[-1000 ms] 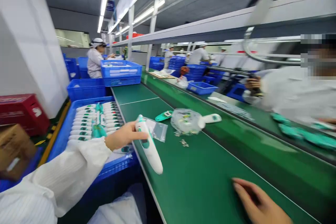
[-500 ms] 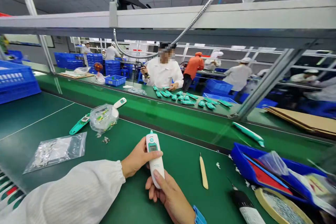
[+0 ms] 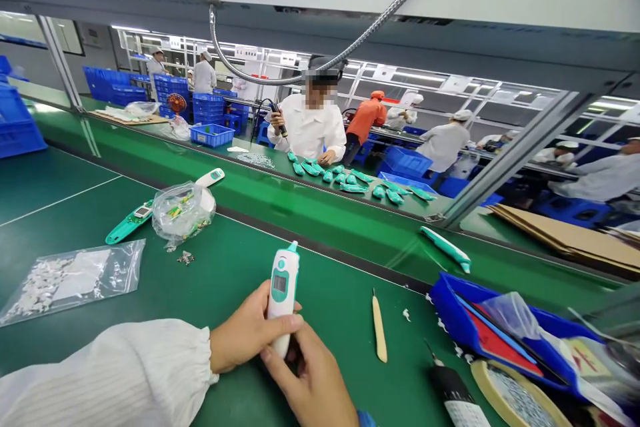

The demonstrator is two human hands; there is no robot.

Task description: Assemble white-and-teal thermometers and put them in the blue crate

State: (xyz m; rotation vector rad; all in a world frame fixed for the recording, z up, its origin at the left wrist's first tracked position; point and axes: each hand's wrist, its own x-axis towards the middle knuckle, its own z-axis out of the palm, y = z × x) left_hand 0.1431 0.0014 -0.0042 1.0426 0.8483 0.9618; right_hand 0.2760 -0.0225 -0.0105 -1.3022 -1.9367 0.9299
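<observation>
Between both hands a white and teal ear thermometer (image 3: 285, 288) is held above the green bench, its teal tip pointing away from me and its small screen facing up. My left hand (image 3: 245, 330) wraps around its left side, thumb laid across the lower front. Around the lower end close the fingers of my right hand (image 3: 317, 373), its thumb at the bottom edge; some fingertips are hidden behind the body. To the right lies a cream-handled pointed tool (image 3: 379, 330). A black electric screwdriver (image 3: 453, 387) rests nearer me.
At left lie a bag of white parts (image 3: 70, 280), an opened teal thermometer half (image 3: 129, 221) and a clear bag (image 3: 183, 213). A blue bin (image 3: 493, 327) and a dish of screws (image 3: 515, 393) stand at right. Across the conveyor, a co-worker (image 3: 313, 123) sits behind several teal casings (image 3: 345, 178).
The thermometer has turned, showing its teal side edge, and its screen digits no longer show. My right hand has shifted its grip near the lower end. The camera view has tilted down.
</observation>
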